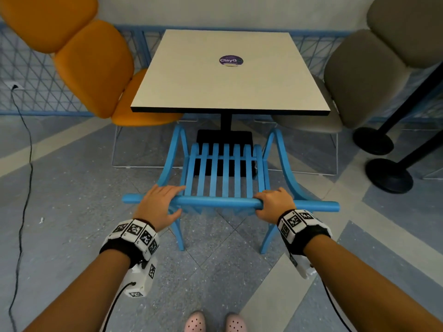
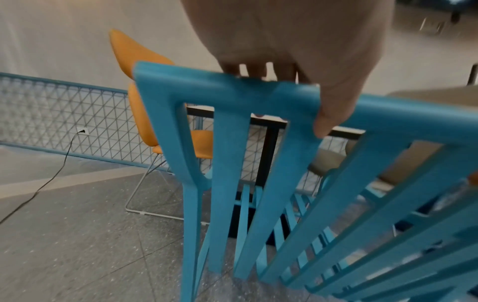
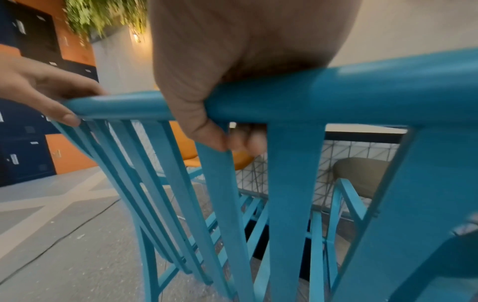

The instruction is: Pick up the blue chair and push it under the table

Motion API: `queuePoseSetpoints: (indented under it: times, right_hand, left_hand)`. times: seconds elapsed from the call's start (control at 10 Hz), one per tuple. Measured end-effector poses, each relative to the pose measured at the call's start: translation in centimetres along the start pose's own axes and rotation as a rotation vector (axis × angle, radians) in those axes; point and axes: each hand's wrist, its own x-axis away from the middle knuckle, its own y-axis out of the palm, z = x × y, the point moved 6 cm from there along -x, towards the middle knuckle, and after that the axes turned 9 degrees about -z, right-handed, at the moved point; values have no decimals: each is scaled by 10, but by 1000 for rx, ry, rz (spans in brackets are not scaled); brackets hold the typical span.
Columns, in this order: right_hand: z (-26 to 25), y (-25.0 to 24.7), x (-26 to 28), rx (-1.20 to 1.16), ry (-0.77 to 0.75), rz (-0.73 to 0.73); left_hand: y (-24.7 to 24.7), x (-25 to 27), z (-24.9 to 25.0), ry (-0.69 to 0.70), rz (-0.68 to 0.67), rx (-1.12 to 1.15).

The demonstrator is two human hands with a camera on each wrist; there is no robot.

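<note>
On the top rail of the blue chair [image 1: 225, 178], both hands are wrapped tight. Left hand [image 1: 159, 203] w/ fingers [image 2: 254, 70] curled over the far side of the rail, thumb hooked on the near side, near the rail's left end. Right hand [image 1: 274, 203] grips the same rail further right; right wrist cam shows thumb and fingers [image 3: 248, 141] closing round it just above a back slat. Hands well apart, the slatted back between them.

Chair sits right in front of the person, back toward them, seat facing the table [image 1: 230, 75]. Front of the seat and the armrest tips lie just short of the table's near edge in the head view, over the black table base [image 1: 224, 140]. Can't tell if the legs are touching the floor [image 1: 72, 212] or lifted.

Outward now: orange chair [image 1: 96, 68] on the table's left side, grey chair [image 1: 364, 75] on the right, both seats tucked partly under the top. Purple round sticker [image 1: 231, 60] on the tabletop. Blue mesh railing [image 1: 36, 75] along the wall behind, black cable [image 1: 26, 164] trailing from a wall socket down across the floor. Two black round stand bases [image 1: 388, 176] at far right. Pink perforated shoes [image 1: 215, 322] at bottom of the head view.
</note>
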Motion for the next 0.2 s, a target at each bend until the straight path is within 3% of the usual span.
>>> queuePoseSetpoints:
  times: [0.1, 0.2]
  right_hand:
    - [4, -9, 31, -18, -98, 356]
    - [7, 31, 77, 60, -1, 444]
  left_hand:
    - [7, 35, 2, 28, 155, -47]
    - [37, 85, 14, 70, 171, -90]
